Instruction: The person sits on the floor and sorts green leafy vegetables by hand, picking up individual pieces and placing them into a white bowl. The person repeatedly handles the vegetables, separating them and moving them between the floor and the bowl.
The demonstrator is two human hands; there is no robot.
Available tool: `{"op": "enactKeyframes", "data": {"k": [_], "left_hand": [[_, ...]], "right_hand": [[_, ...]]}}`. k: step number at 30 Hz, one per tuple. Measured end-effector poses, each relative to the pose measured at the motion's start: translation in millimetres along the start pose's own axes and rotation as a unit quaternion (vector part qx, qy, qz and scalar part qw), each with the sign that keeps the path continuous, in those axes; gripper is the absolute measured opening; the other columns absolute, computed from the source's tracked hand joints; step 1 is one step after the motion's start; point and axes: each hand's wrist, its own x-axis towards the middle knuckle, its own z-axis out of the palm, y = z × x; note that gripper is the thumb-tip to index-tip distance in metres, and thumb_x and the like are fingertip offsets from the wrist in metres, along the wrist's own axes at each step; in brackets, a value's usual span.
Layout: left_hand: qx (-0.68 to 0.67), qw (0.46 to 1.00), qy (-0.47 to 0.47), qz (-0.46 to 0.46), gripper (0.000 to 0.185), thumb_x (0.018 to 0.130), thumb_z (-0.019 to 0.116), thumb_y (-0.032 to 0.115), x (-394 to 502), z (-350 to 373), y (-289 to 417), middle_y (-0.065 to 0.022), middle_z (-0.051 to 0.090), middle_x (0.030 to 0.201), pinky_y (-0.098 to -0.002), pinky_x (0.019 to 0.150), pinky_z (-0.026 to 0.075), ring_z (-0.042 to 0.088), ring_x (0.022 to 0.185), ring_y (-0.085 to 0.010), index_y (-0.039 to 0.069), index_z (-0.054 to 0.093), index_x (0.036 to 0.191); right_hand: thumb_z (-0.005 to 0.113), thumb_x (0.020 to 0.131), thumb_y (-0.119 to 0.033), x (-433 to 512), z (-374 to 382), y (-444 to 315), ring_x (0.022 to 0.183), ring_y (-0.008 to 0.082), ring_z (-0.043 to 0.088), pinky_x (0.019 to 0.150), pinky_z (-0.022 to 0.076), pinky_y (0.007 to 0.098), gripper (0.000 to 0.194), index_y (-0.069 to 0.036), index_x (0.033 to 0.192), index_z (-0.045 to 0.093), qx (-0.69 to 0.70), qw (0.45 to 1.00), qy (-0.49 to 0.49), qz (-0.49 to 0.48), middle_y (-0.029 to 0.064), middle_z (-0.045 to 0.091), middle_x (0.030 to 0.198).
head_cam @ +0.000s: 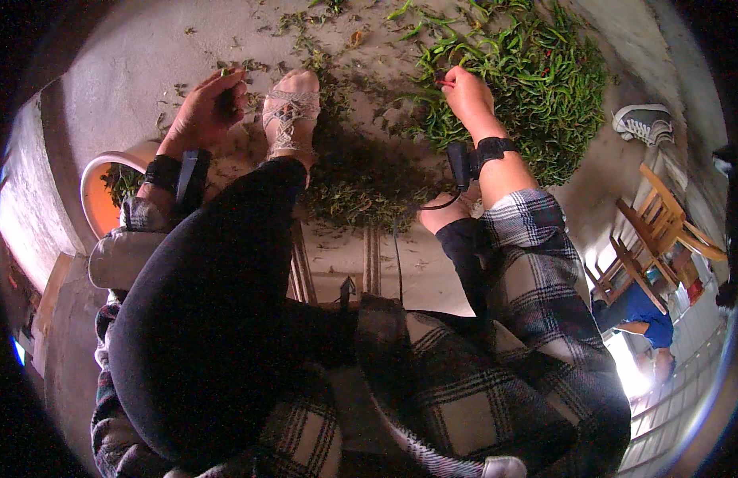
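My left hand [212,106] is curled above the floor, left of my sandalled foot [290,113]. A small green tip, which looks like a chilli pepper [225,71], pokes out between its thumb and fingers. My right hand [469,98] reaches the left edge of a big heap of green chilli peppers [542,83]. Pinched in its fingertips is a thin red chilli pepper [445,83]. Below my left forearm stands an orange bucket [97,194] with green matter inside. Between my feet lies a pile of stems and leaf scraps [363,191].
Scraps are strewn over the concrete floor [148,66]. At the right are a grey lace-up shoe [643,124], a wooden chair [658,218] and a person in blue clothing [649,313]. A cable [398,257] hangs near my right leg. A wall [37,197] curves along the left.
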Motion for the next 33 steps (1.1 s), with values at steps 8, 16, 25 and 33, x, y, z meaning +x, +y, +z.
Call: {"op": "enactKeyframes", "data": {"k": [8,16,25,33], "left_hand": [[0.03,0.999,0.016,0.025,0.013,0.089,0.053,0.018,1,-5,-3,0.0019,0.047,0.072,-0.0212,0.054,0.039,0.045,0.063,-0.0083,0.007,0.054,0.096],[0.038,0.999,-0.004,0.018,0.015,0.089,0.051,0.017,7,-15,-6,0.0008,0.048,0.073,-0.0199,0.057,0.04,0.048,0.067,-0.0086,0.005,0.053,0.098],[0.051,0.998,-0.03,0.004,0.015,0.09,0.05,0.019,9,-14,-6,0.0011,0.048,0.073,-0.0201,0.056,0.04,0.047,0.067,-0.008,0.006,0.053,0.097],[0.045,0.999,0.026,-0.01,0.014,0.089,0.053,0.02,6,-7,-5,0.0009,0.051,0.073,-0.0212,0.055,0.041,0.049,0.065,-0.0083,0.007,0.054,0.093]], "right_hand": [[0.065,0.076,-0.021,-13,-2,6,0.063,0.0208,0.059,0.059,0.046,0.0321,0.016,-0.009,0.084,0.062,0.221,0.975,0.01,-0.029,0.0072,0.06,0.07],[0.046,0.076,-0.015,-38,-35,38,0.043,0.0103,0.037,0.045,0.0372,0.0283,0.013,-0.004,0.079,0.051,0.654,0.754,0.022,0.058,0.0009,0.045,0.06],[0.058,0.081,-0.024,-13,-8,54,0.078,0.0332,0.062,0.067,0.0479,0.0396,0.021,-0.007,0.094,0.059,0.153,0.987,0.048,-0.026,0.0172,0.063,0.081],[0.063,0.079,-0.03,-37,2,53,0.077,0.0275,0.064,0.068,0.0489,0.036,0.028,-0.004,0.088,0.061,0.223,0.965,0.133,0.03,0.0121,0.066,0.082]]}}
